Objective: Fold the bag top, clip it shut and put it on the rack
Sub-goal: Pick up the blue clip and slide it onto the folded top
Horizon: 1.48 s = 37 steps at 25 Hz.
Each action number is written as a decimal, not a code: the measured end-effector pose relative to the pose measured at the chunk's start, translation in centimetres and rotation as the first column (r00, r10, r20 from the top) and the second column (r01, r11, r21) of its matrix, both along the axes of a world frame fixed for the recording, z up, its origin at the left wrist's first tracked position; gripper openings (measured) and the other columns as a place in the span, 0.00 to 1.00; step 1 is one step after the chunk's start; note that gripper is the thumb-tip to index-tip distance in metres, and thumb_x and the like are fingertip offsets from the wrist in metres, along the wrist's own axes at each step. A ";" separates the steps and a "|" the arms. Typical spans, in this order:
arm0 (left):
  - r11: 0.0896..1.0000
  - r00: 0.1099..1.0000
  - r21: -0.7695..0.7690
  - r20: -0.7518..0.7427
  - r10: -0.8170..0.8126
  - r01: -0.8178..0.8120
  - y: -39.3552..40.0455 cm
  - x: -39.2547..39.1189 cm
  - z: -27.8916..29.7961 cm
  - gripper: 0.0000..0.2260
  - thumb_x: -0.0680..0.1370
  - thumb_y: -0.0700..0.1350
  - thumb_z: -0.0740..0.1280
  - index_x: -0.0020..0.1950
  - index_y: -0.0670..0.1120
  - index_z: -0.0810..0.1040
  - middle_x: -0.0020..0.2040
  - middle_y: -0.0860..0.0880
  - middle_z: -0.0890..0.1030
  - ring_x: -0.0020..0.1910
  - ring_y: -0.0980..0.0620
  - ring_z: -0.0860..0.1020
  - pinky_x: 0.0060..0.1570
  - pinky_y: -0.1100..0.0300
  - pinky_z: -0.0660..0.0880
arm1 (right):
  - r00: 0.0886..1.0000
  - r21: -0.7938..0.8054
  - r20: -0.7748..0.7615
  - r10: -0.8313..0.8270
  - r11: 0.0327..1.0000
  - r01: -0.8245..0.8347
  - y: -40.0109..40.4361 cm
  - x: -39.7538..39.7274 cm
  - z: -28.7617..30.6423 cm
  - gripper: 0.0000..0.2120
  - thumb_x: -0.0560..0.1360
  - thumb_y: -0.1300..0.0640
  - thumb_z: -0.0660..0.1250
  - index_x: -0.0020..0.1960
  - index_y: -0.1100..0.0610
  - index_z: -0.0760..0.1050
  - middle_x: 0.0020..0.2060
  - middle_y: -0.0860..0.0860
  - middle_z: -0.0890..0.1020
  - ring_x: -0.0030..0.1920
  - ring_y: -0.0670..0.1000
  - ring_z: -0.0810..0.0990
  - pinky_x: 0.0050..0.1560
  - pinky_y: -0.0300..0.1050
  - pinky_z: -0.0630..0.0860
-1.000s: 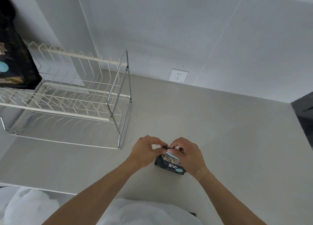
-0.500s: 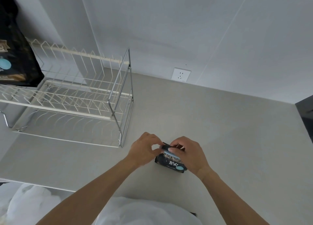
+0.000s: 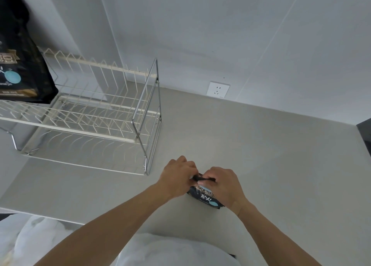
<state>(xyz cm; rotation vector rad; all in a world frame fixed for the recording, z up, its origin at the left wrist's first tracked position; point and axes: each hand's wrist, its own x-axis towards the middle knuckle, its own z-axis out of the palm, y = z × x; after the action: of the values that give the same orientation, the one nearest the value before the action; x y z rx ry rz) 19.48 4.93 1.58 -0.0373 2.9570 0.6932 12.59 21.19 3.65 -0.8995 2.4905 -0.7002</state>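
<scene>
Both hands, left (image 3: pixel 176 177) and right (image 3: pixel 222 185), pinch the folded top of the bag (image 3: pixel 204 197) standing on the counter (image 3: pixel 261 155) right of the rack (image 3: pixel 90 113); a loosened pinch could let the fold spring open before clipping.

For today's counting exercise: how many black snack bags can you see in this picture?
2: one small black snack bag on the grey counter, held by both hands; one large black bag on the white wire rack's upper tier, far left.

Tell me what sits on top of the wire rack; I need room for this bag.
One large black bag stands at the left end of the wire rack; its remaining slots look empty. The frame edge cuts off the rack's far left.
</scene>
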 end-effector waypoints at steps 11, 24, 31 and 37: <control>0.989 0.990 0.043 -0.001 -0.138 0.138 1.8 -1.7 2.1 0.11 0.76 0.50 0.65 0.56 0.54 0.81 0.54 0.51 0.81 0.53 0.48 0.74 0.51 0.54 0.67 | 0.895 -0.163 0.322 -0.310 0.913 0.375 6.4 1.2 -1.7 0.13 0.68 0.54 0.77 0.47 0.38 0.82 0.47 0.35 0.84 0.51 0.40 0.81 0.53 0.43 0.79; 0.947 0.997 0.315 -0.064 -0.048 0.066 4.4 -1.8 1.8 0.04 0.74 0.43 0.70 0.47 0.45 0.83 0.43 0.48 0.81 0.47 0.51 0.75 0.44 0.58 0.71 | 0.824 -0.295 0.470 -0.316 0.824 0.484 5.5 1.3 -4.1 0.10 0.63 0.49 0.79 0.45 0.42 0.85 0.44 0.42 0.87 0.48 0.43 0.84 0.50 0.37 0.78; 0.923 0.998 0.379 0.042 0.056 -0.068 1.8 -1.3 1.0 0.09 0.73 0.47 0.72 0.51 0.55 0.81 0.49 0.56 0.80 0.51 0.56 0.74 0.51 0.61 0.71 | 0.697 -0.319 0.617 -0.366 0.694 0.646 6.6 0.9 -4.1 0.11 0.65 0.64 0.79 0.42 0.50 0.87 0.48 0.43 0.87 0.51 0.45 0.84 0.51 0.41 0.81; 0.674 0.938 0.653 0.249 0.239 -0.345 0.2 1.3 -0.1 0.05 0.75 0.39 0.71 0.46 0.49 0.81 0.49 0.52 0.83 0.51 0.51 0.80 0.59 0.47 0.75 | 0.614 -0.327 0.696 -0.371 0.597 0.732 6.7 1.7 -4.2 0.08 0.68 0.68 0.75 0.41 0.56 0.87 0.44 0.48 0.89 0.44 0.45 0.85 0.42 0.34 0.80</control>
<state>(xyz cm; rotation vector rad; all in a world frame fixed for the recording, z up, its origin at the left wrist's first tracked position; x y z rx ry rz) 20.74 5.09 1.46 -0.4886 2.3758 1.7159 14.32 27.89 -0.52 0.0859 1.9649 -1.7572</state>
